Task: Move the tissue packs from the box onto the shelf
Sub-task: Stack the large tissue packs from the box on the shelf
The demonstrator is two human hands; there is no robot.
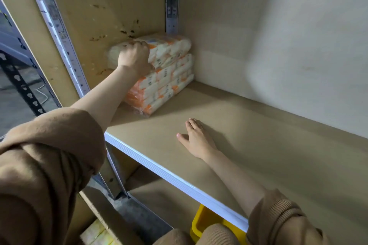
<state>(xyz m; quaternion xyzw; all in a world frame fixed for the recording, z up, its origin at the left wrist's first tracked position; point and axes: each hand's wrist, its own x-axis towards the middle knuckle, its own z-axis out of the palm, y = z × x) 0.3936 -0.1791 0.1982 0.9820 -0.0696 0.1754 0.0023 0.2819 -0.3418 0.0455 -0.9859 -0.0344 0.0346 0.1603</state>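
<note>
While your right hand (196, 139) lay flat, fingers apart, on the beige board shelf (258, 145), your left hand (135, 57) clamped the top white-and-orange plastic-wrapped tissue pack (169, 45) at the far left.

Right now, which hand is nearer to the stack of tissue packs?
Left. The left hand grips the top of the stack of tissue packs; the right hand lies flat on the shelf, apart from it.

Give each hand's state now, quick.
Left hand: closed on the top white-and-orange plastic-wrapped tissue pack.
Right hand: open, flat on the beige shelf board.
</note>
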